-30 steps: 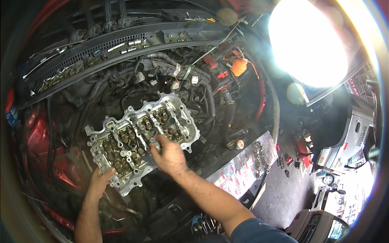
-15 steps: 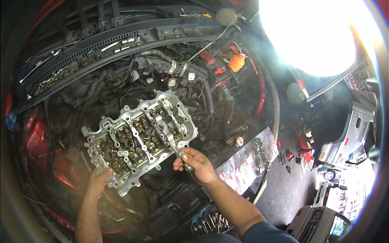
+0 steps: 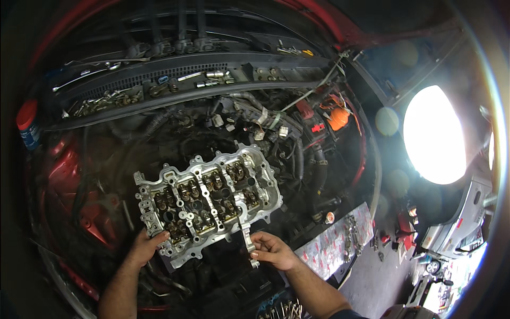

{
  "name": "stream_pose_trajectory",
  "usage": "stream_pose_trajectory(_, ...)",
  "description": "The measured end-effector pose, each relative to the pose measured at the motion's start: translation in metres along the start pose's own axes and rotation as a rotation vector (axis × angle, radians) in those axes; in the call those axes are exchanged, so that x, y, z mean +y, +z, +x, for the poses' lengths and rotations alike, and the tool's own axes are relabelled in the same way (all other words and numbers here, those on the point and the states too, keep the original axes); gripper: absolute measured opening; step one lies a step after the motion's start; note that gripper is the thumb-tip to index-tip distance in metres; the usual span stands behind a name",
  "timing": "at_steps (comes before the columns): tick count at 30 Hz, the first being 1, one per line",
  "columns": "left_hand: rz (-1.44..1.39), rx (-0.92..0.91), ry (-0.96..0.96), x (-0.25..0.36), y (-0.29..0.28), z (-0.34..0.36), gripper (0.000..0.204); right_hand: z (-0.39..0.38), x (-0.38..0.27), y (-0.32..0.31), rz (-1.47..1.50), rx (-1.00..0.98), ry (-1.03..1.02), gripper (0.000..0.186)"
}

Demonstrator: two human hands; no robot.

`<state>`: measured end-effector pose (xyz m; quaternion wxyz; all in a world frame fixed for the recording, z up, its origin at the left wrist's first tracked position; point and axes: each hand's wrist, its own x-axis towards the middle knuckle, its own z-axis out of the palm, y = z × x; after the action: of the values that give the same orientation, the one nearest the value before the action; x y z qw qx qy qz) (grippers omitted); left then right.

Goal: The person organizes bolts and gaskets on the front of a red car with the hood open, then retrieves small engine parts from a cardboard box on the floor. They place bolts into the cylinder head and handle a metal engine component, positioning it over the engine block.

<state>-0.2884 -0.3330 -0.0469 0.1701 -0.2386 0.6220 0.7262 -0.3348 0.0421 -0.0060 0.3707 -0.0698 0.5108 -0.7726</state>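
Observation:
A silver cylinder head [image 3: 204, 228] lies tilted across the engine bay, its oily valve gear showing in rows. My left hand [image 3: 146, 248] grips its near left corner, thumb on top and the other fingers hidden underneath. In my right hand [image 3: 272, 252] is a slim, notched metal camshaft bearing cap [image 3: 246, 237], pinched near its lower end. The cap stands roughly lengthwise to me, its upper end overlapping the head's near right edge. Whether the two touch there I cannot tell.
Sockets and bolts [image 3: 109, 101] lie along the cowl tray behind the bay. Wiring connectors [image 3: 259, 135] hang beyond the head. On the right, metal parts [image 3: 350, 236] rest on a patterned sheet [image 3: 313, 255]. A container of bolts [image 3: 284, 308] sits near me. A spray can [image 3: 27, 125] stands far left.
The view has shifted, so the bay appears lower and farther right. My right hand has drawn the bearing cap slightly toward me and turned it more upright. My left hand keeps its grip.

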Motion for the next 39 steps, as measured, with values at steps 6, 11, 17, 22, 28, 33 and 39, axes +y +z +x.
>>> stream_pose_trajectory(6,0.004,-0.011,0.061,0.001,0.000,0.001,0.045,0.027,-0.004,0.000,-0.065,0.078,-0.013,0.034)
stream_pose_trajectory(11,-0.038,0.006,0.010,0.001,0.002,0.000,0.043,0.045,-0.008,-0.003,-0.132,0.237,-0.060,0.032)
stream_pose_trajectory(17,-0.007,0.021,0.001,-0.001,0.000,0.001,0.044,0.045,-0.016,-0.001,-0.233,0.359,-0.084,0.030)
stream_pose_trajectory(22,-0.012,0.009,0.028,0.000,0.001,-0.002,0.046,0.042,-0.018,0.005,-0.274,0.369,-0.087,0.031)
stream_pose_trajectory(28,0.026,0.080,-0.029,0.001,0.001,-0.004,0.050,0.028,-0.008,0.011,-0.232,0.396,-0.070,0.032)
stream_pose_trajectory(33,0.207,0.092,-0.052,-0.007,-0.008,0.004,0.069,-0.006,0.015,0.009,-0.276,0.467,-0.071,0.029)
stream_pose_trajectory(39,0.118,0.071,-0.090,-0.021,0.000,-0.008,0.086,-0.039,0.049,0.023,-0.366,0.503,-0.104,0.029)
